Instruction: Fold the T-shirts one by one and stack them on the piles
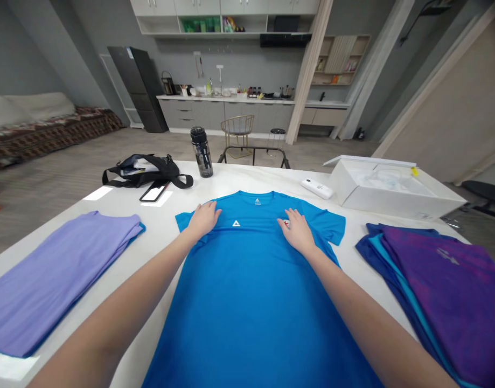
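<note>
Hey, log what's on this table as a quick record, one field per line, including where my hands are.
surface: white table
center: blue T-shirt, spread flat, collar away from you
left hand: open, on the shirt near its left shoulder
right hand: open, on the right side of the chest
left side: folded lilac garment, blue fabric beneath
right side: folded pile, purple garment on top, blues beneath
far left: black bag, phone, dark bottle
far right: small white device, open white box

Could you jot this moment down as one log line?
left hand: flat on bright blue T-shirt | right hand: flat on its chest | shirt: spread on white table
</note>
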### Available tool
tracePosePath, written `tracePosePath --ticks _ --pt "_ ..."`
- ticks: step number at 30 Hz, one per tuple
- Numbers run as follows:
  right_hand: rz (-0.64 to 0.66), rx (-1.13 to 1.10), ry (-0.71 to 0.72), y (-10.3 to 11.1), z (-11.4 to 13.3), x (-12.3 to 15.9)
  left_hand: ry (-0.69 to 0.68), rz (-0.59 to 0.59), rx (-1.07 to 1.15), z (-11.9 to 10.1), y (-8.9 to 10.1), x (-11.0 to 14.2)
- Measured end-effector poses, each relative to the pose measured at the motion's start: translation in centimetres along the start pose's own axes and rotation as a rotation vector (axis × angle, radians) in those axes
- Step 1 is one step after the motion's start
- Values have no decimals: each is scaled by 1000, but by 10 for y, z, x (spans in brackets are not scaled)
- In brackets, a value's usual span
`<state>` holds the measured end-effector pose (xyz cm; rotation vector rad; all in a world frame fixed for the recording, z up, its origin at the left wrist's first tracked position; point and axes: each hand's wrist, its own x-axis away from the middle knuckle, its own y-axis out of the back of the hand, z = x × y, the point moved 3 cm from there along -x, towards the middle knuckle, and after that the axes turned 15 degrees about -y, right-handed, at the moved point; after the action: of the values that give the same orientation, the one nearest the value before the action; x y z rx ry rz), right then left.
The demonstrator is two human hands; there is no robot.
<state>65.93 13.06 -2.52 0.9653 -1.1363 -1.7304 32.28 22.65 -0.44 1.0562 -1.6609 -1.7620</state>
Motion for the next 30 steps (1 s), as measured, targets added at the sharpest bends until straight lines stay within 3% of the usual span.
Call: tracePosePath --ticks 3,6,12,19,25,27,30 --pt "106 1 -74 -10 14 -41 26 71 52 -27 -21 -41" --pt "167 54 -165 -26 22 -75 137 153 174 -38 -43 -75" --pt "168 136 -146 -44 20 -114 171 71 264 -26 -75 -118" --pt "168 140 -98 -51 15 -155 159 31 286 -7 -83 -151" --pt "121 134 -89 -46 21 -162 93 -48 238 -16 -70 -144" --pt "59 121 -62 -41 23 -147 34 -92 202 -26 -65 -130" --pt "10 89 -105 -31 12 -112 10 -29 236 -38 -64 -103"
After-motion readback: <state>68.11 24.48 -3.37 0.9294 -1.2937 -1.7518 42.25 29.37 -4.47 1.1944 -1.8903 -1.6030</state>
